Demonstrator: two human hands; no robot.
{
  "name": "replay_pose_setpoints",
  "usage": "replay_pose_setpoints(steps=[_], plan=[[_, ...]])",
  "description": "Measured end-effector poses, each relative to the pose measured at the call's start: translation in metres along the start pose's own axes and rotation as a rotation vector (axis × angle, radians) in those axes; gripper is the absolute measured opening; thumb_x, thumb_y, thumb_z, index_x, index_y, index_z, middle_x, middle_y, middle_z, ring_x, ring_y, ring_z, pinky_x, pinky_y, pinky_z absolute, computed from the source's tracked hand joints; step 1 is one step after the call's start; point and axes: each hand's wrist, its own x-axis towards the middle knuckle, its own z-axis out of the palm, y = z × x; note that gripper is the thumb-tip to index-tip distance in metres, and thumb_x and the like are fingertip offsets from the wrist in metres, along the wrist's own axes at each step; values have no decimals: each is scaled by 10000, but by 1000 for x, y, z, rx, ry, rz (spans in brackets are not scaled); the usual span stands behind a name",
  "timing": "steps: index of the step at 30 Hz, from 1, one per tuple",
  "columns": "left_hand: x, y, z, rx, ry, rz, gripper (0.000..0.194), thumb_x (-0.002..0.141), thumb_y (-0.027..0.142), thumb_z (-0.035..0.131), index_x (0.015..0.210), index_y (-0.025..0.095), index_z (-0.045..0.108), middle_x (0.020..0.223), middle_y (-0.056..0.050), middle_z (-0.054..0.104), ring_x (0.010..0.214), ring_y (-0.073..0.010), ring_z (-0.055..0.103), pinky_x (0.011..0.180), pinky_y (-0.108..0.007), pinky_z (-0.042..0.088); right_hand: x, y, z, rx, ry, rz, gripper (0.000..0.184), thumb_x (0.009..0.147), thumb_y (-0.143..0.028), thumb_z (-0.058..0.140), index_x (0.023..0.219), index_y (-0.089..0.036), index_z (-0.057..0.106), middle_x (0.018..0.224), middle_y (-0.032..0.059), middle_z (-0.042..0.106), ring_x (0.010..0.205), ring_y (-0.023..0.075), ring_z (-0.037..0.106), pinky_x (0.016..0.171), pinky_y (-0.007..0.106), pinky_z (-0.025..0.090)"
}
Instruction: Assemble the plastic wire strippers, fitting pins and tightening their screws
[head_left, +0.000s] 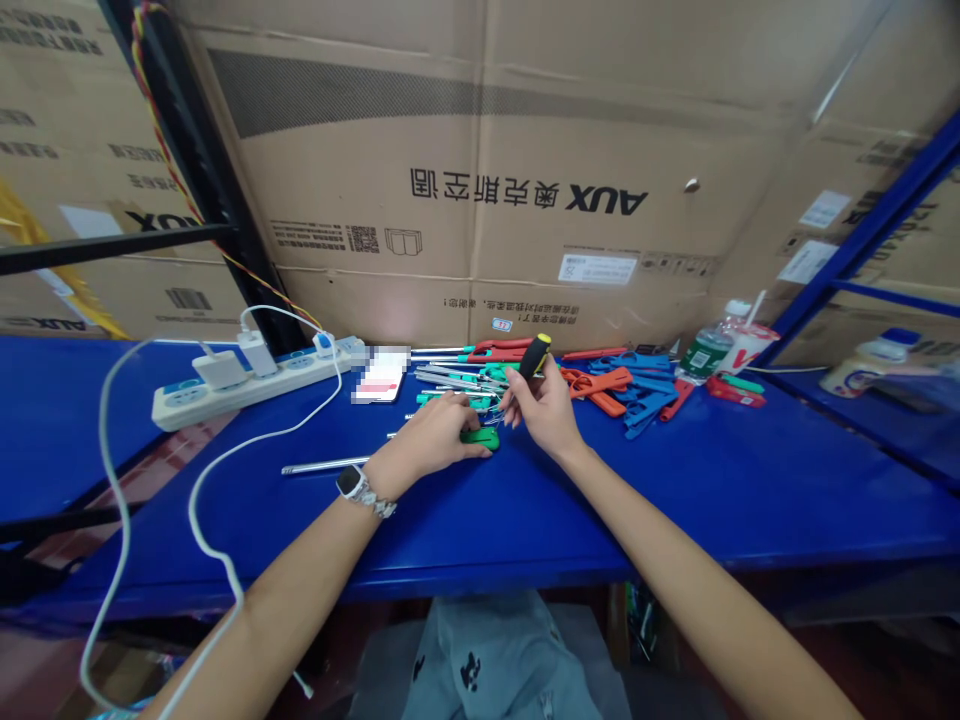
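Observation:
My left hand [442,435], with a watch on its wrist, is closed on a green plastic handle [484,438] lying low over the blue table. In my right hand [546,405] is a screwdriver [535,355] with a black and yellow grip, its butt pointing up. The screwdriver's tip is too small to make out near my fingers. Thin metal tubes [450,378] and teal plastic parts lie just beyond both hands. One longer metal tube [322,466] rests to the left of my left hand.
Blue plastic pieces [649,392] and orange ones [600,382] are heaped at right. Behind them stand a green-labelled bottle [705,352] and a cup [754,345]. A white power strip [247,385] with trailing cables is at left, near a phone [381,376]. Cardboard boxes [480,230] wall the back.

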Motion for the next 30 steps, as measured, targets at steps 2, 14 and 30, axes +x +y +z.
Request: replay_pose_setpoints(steps=[2, 14, 30], plan=[[0, -2, 1, -5, 16, 13, 281, 770, 479, 800, 750, 214, 710, 848, -66, 615, 873, -265, 606, 731, -354, 480, 1, 1, 0, -2, 5, 11, 421, 893, -597, 673, 1044, -276, 445, 606, -49, 644, 401, 164, 575, 363, 284, 442], [-1, 12, -6, 66, -96, -54, 264, 824, 433, 785, 859, 178, 723, 978, -86, 647, 964, -274, 619, 781, -357, 474, -2, 5, 3, -75, 11, -25, 399, 892, -561, 691, 1024, -281, 438, 645, -46, 654, 422, 161, 593, 371, 276, 464], [0, 8, -4, 26, 20, -59, 342, 780, 471, 833, 909, 180, 708, 978, -84, 646, 886, -259, 618, 758, -359, 470, -1, 1, 2, -43, 38, -49, 395, 903, -565, 679, 1013, -270, 439, 658, -42, 666, 436, 151, 613, 374, 261, 490]])
